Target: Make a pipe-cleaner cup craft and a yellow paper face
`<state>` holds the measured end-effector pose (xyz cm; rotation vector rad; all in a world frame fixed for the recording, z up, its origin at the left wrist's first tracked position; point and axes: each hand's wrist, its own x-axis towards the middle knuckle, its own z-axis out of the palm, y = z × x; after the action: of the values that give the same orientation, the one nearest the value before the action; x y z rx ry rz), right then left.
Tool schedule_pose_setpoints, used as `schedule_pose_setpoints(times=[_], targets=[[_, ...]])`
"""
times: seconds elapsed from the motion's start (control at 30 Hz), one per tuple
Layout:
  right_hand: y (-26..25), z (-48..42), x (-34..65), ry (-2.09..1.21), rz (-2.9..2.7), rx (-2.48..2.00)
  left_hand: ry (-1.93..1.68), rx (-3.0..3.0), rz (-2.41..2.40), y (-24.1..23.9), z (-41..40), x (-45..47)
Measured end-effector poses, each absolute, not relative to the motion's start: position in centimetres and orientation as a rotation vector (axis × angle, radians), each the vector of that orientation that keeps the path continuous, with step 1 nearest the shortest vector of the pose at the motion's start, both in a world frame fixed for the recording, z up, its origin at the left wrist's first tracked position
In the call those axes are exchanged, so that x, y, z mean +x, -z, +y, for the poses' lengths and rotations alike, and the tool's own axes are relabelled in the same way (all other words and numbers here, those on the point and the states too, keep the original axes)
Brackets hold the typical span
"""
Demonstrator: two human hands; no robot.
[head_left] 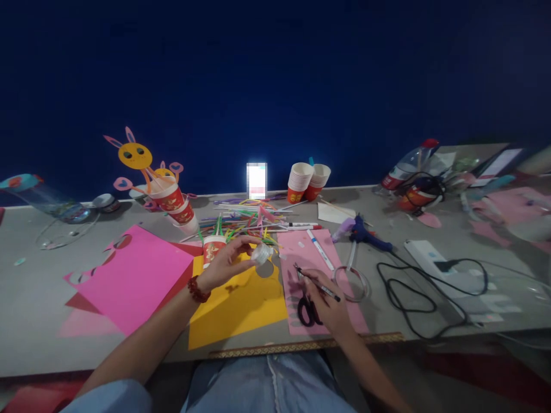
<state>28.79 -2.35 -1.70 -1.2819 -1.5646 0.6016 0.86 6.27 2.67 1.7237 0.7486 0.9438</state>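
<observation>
My left hand point(232, 259) is closed, its thumb and fingers pinching a small round whitish-clear object point(262, 254), perhaps a tape roll or a cap, above yellow paper point(232, 318) with round holes cut in it. A pen point(326, 289) with a dark barrel is gripped in my right hand point(327, 307), its tip pointing up and left over pink paper point(297, 246). Beneath that hand lie scissors point(306, 312) with black handles, partly hidden. A red and white paper cup point(212, 246) stands just behind my left hand, holding green strips.
Pipe cleaners point(241, 215) lie spread at the back. Stacked paper cups point(298, 186) and a phone-like bright screen point(257, 182) stand behind. A blue glue gun point(365, 234), black cable point(387, 298) and power strip point(424, 258) occupy the right; bright pink paper point(133, 275) the left.
</observation>
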Motion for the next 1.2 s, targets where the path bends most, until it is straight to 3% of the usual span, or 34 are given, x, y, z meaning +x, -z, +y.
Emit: schedule_pose_setpoints(times=[0.23, 0.77, 1.2], targets=[[3.4, -2.6, 29.0, -0.576, -1.666, -1.255, -0.933, 1.870, 0.948, -2.7, 4.5, -0.3], [2.4, 1.1, 32.1, -0.033, -2.298, -1.520, -0.907, 2.399, 1.290, -5.3, 5.2, -0.5], [2.6, 2.9, 31.2, 0.101, -2.415, -1.604, -0.895, 2.536, 1.205, -6.7, 9.3, 2.4]])
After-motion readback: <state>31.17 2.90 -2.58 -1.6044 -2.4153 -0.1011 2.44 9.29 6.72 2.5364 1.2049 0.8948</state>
